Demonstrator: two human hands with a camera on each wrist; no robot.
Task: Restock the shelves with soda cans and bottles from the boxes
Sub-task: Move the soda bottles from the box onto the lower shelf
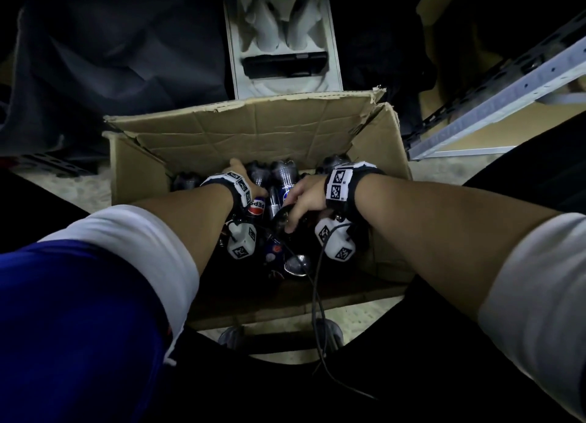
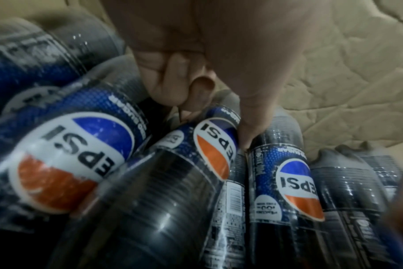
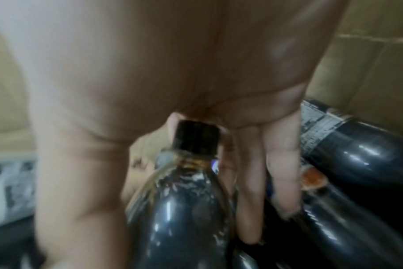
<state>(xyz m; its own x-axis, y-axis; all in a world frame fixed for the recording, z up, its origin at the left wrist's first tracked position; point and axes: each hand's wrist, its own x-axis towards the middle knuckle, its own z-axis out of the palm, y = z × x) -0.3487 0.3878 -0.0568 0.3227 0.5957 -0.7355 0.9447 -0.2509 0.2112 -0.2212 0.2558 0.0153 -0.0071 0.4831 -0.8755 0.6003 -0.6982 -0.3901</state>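
An open cardboard box (image 1: 253,137) on the floor holds several dark Pepsi bottles lying on their sides. My left hand (image 1: 245,177) reaches into the far left of the pile. In the left wrist view its fingers (image 2: 170,87) and thumb curl round the end of one Pepsi bottle (image 2: 215,145). My right hand (image 1: 296,208) is in the middle of the box. In the right wrist view its thumb and fingers (image 3: 281,182) close round the neck of another bottle (image 3: 179,209), just below the black cap (image 3: 196,136). More bottles (image 2: 295,182) lie alongside.
A metal shelf rail (image 1: 507,105) slants at the right. Behind the box stands a white moulded insert (image 1: 282,42), with dark cloth (image 1: 95,73) to its left. A black cable (image 1: 317,295) hangs from my right wrist over the box's near edge.
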